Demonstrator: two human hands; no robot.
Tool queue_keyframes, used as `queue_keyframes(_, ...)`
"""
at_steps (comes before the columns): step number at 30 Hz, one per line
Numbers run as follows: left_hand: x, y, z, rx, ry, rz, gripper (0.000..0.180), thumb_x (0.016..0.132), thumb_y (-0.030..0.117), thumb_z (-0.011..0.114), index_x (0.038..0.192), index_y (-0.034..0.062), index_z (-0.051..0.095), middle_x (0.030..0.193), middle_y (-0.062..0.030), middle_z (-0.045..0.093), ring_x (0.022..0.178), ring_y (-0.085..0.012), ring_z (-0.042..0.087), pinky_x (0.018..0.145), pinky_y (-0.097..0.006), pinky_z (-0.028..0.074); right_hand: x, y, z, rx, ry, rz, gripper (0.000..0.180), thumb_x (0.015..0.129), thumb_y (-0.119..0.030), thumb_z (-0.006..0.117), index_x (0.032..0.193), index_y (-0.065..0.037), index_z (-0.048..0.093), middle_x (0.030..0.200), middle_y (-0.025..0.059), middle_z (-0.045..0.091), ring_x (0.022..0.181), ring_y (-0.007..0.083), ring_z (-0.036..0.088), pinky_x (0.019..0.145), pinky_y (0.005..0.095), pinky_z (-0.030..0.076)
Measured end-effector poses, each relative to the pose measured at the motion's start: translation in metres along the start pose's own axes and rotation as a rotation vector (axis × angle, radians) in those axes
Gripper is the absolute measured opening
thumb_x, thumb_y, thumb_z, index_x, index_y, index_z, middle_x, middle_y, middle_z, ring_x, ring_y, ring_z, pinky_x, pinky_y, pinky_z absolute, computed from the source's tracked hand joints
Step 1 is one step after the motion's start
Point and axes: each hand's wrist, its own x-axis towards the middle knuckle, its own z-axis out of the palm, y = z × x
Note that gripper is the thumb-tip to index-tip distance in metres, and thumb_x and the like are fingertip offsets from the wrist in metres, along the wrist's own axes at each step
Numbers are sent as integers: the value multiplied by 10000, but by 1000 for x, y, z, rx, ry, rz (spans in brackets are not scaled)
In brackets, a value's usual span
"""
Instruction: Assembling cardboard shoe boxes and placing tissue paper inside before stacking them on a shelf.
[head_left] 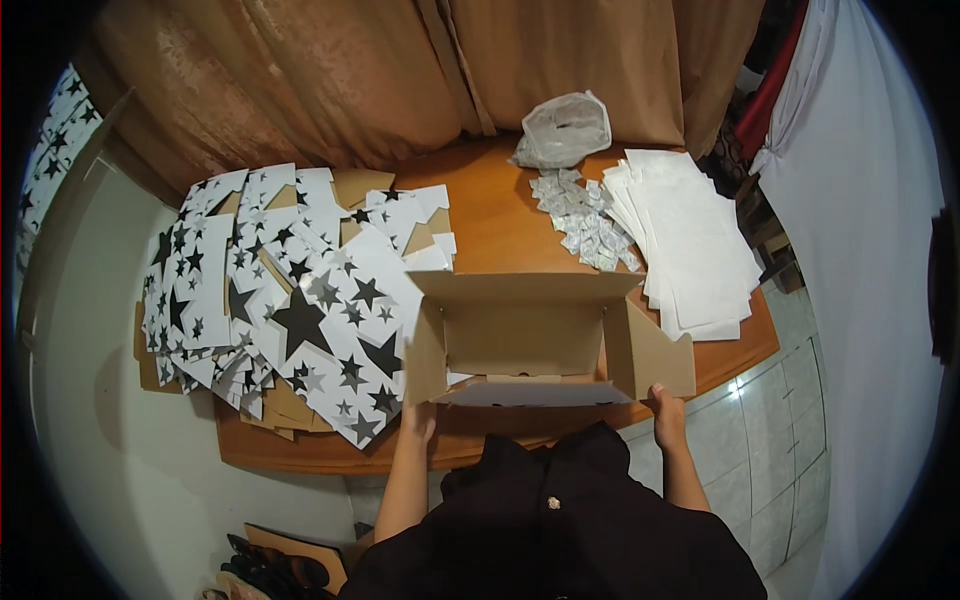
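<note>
In front of me is a partly folded cardboard box [525, 335], brown inside, with its flaps standing open. A strip of its outside at the near edge is white. My left hand [420, 422] grips the near left corner, its fingers partly hidden by the box wall. At the near right corner my right hand [667, 408] holds the right flap, thumb on the edge. To the left lies a spread pile of flat white box blanks [325, 320] printed with black and grey stars, the nearest touching or passing behind the box.
The wooden table [490, 215] has a curved front edge. Small silvery packets [590, 225] lie beyond the box near a translucent plastic bag [567, 130]. White paper sheets [690, 240] are stacked at right. Brown curtains [300, 80] hang behind; a white cloth [850, 250] hangs at right.
</note>
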Motion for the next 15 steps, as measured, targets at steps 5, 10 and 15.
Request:
queue_keyframes(5,35,2,-6,83,-289,73,531,910,408,498,1313,74,405,1099,-71,529,935,-203,552,708,-355,495,-3,26,-16,84,-71,-137,378,839,-171,570,1154,33,525,1103,92,564,1034,188,511,920,336,379)
queue_keyframes(10,62,1,-31,-266,-528,-245,542,899,401,527,1302,57,411,1019,-66,525,850,-172,536,685,-306,476,0,12,-43,218,-641,-144,482,829,-190,599,1247,16,476,1176,107,564,1107,233,516,955,346,375)
queue_keyframes(15,76,-8,-30,-556,-739,-502,552,890,395,550,1293,42,416,956,-63,523,782,-147,522,667,-267,462,52,26,-18,853,-696,71,504,866,-250,585,1286,-5,454,1200,129,561,1179,264,491,975,361,394)
